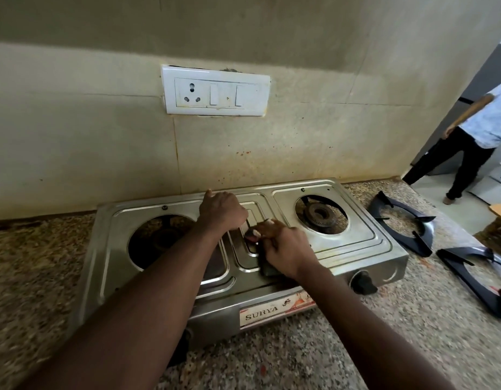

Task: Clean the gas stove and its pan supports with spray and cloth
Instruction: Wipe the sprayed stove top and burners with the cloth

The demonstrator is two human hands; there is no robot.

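Note:
The steel two-burner gas stove (pixel 353 249) stands on the counter against the wall, with its pan supports off. My left hand (pixel 221 212) rests as a fist on the rear of the stove's middle panel, fingers curled, nothing visible in it. Just right of it, my right hand (pixel 283 249) grips a dark scrub pad (pixel 269 270) and presses it on the middle panel. The right burner (pixel 318 213) is bare; my left forearm partly hides the left burner opening (pixel 159 235). Two black pan supports (pixel 401 223) (pixel 474 274) lie on the counter to the stove's right. No spray bottle is in view.
The speckled granite counter (pixel 384 333) extends around the stove. A white socket plate (pixel 215 91) is on the stained wall behind. A black knob (pixel 362 282) sticks out of the stove's front. A person (pixel 480 130) stands in the doorway at far right.

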